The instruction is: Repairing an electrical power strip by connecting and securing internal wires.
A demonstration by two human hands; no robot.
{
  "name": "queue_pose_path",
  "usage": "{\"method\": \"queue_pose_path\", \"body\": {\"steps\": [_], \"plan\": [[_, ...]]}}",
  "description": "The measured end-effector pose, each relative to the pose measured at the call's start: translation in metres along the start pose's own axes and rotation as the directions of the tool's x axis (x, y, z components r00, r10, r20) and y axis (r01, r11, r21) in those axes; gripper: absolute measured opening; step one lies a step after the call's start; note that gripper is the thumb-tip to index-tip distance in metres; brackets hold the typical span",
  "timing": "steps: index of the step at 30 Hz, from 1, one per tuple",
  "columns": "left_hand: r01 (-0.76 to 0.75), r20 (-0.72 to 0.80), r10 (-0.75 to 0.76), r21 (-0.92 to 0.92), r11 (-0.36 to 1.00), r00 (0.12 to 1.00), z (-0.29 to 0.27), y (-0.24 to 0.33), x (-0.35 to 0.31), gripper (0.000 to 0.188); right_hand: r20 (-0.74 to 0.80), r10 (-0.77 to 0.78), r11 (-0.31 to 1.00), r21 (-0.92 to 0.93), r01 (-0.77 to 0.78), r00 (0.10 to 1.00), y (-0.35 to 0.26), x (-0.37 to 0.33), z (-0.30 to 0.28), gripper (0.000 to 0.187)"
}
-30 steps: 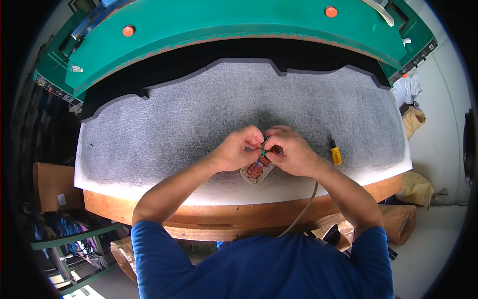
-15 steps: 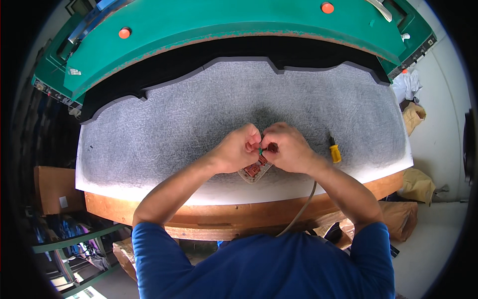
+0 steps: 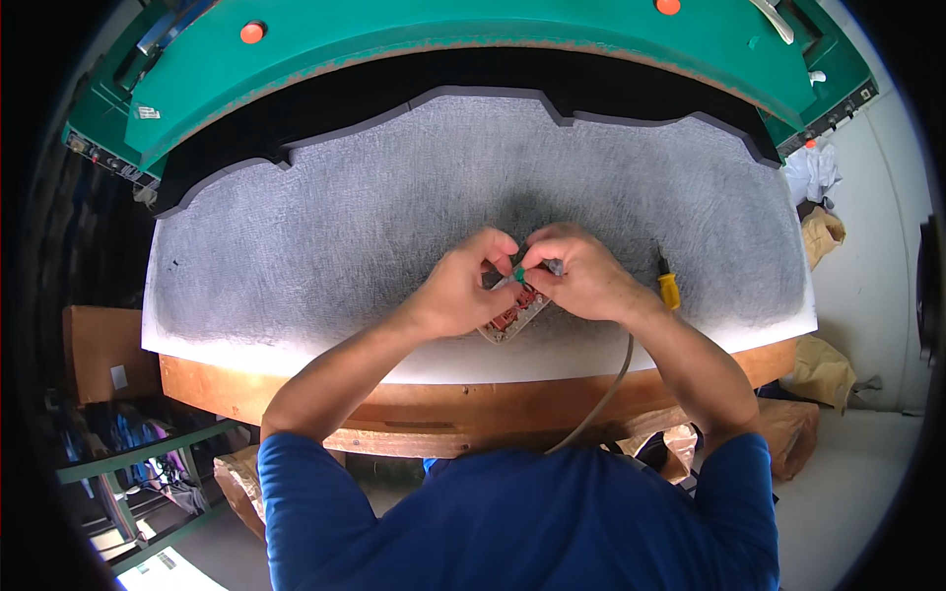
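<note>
At nine o'clock from mid-view, beside the bench (image 3: 424, 402): a brown cardboard box (image 3: 103, 345). Near mid-view, at ten o'clock from an open pale case (image 3: 499, 337): the left hand (image 3: 468, 286), thumb and fingertips curled in close to a small green piece (image 3: 519, 275); whether gripping it, cannot tell. On the bench's grey-smudged white covering (image 3: 296, 266): that case, with reddish-brown parts (image 3: 505, 320) inside, long axis running from seven to one o'clock, visible end toward seven, far end largely hidden by the fingers. At two o'clock from it: the right hand (image 3: 586, 278), pinching the green piece between thumb and forefinger. Below the right wrist, curving toward seven: a pale cable (image 3: 619, 379). At three o'clock from the case: a yellow-handled screwdriver (image 3: 670, 292), shaft toward eleven-thirty.
</note>
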State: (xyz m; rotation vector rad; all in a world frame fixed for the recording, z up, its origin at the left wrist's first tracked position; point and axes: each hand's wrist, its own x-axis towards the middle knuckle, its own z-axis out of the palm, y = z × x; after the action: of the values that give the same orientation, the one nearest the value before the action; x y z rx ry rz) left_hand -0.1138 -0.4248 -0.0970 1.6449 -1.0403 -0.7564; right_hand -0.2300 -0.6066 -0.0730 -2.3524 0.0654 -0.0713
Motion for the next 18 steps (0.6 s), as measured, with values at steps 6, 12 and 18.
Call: {"method": "queue_pose_path", "body": {"steps": [6, 12, 18], "plan": [[-0.169, -0.173, 0.225, 0.291, 0.942, 0.959, 0.012, -0.01, -0.018, 0.02, -0.047, -0.038, 0.999, -0.033, 0.036, 0.998, -0.004, -0.005, 0.002, 0.013], [-0.153, -0.19, 0.195, 0.215, 0.965, 0.962, 0.012, -0.015, -0.017, 0.016, -0.064, -0.045, 0.999, -0.024, 0.044, 0.997, -0.007, -0.005, 0.007, 0.01], [-0.101, -0.151, 0.139, 0.234, 0.967, 0.979, 0.009, -0.012, -0.016, 0.017, -0.082, -0.025, 0.998, 0.049, 0.029, 0.996, -0.01, -0.007, 0.01, 0.008]]}}
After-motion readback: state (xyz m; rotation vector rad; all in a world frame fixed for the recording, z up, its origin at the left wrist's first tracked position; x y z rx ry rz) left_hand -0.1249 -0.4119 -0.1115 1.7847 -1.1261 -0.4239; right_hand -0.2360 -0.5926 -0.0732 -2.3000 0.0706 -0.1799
